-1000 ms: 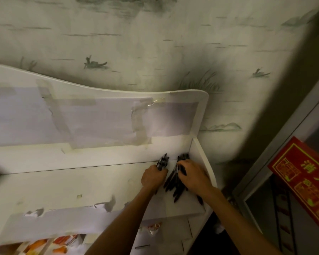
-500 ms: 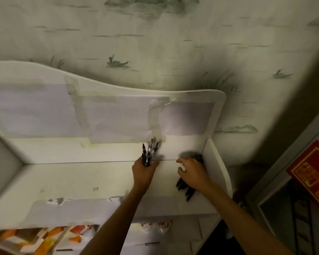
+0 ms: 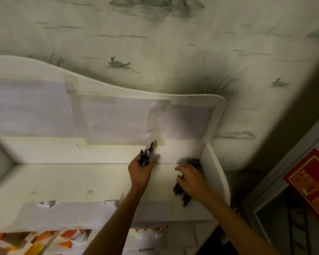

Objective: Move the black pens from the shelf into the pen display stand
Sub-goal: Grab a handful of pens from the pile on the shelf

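A: What is seen, from the biggest thing down?

B: A white shelf (image 3: 66, 183) is set against patterned wallpaper (image 3: 173, 43). On its right end, by the side panel, a pile of black pens (image 3: 180, 190) is left lying. A bunch of pens (image 3: 146, 157) is held upright in the left hand (image 3: 139, 172), fingers curled round it. The right hand (image 3: 191, 180) is laid over the pile – fingers bent, but a grip cannot be made out.

A: Which step is in hand?

B: Gathering, it is judged – the pile is not yet cleared. No pen display stand is seen; once the rest are gripped, it must be found.
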Motion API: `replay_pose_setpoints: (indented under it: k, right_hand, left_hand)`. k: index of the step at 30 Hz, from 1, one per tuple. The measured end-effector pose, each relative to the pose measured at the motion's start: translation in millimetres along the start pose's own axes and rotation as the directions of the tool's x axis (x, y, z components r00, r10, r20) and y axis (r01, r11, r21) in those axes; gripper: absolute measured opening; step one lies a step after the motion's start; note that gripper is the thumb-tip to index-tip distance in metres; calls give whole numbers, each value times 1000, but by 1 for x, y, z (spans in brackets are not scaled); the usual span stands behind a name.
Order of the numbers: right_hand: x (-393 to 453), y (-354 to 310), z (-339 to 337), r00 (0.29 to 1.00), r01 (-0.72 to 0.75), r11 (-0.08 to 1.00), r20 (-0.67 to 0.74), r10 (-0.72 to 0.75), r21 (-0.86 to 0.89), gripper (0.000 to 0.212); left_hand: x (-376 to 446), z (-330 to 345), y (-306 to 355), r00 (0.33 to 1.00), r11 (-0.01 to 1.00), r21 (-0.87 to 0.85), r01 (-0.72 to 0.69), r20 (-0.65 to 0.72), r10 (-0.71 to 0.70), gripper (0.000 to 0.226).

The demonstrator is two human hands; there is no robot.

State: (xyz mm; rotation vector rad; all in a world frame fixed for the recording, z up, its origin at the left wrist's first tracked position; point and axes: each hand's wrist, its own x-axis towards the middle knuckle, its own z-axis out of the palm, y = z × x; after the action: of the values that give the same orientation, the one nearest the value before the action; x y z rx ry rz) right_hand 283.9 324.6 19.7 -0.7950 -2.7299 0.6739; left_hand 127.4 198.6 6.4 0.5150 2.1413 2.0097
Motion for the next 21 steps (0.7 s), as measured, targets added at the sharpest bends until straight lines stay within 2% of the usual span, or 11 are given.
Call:
replay_pose_setpoints:
  k: [6, 11, 13, 15, 17, 20, 21]
  right_hand:
    - [4, -2, 1, 1000, 23, 1000, -5, -23, 14, 35]
    - [7, -5, 0, 999, 36, 999, -12, -36, 12, 35]
    - [8, -4, 0, 1000, 29, 999, -11, -29, 16, 35]
    - [8, -3, 0, 1000, 10, 1000, 1, -10, 17, 35]
    - [7, -1, 0, 1000, -7, 1000, 9, 7, 20, 36]
    - [8, 2, -2, 1000, -13, 999, 1, 13, 29, 36]
    - [8, 2, -3, 1000, -14, 999, -2, 14, 37, 36]
  left_hand:
    - [1, 3, -9, 1000, 999, 46, -10, -11, 11, 15]
    - [11, 3, -12, 998, 998, 51, -27, -53, 30, 23]
    - [13, 0, -15, 1000, 999, 49, 22, -12, -21, 17]
    - [13, -6, -22, 993, 989, 89, 116, 11, -118, 22]
    - [13, -10, -30, 990, 982, 122, 144, -6, -144, 23]
    - [14, -11, -27, 987, 987, 31, 155, -59, -153, 16]
    - [13, -9, -23, 986, 988, 2, 157, -65, -156, 20]
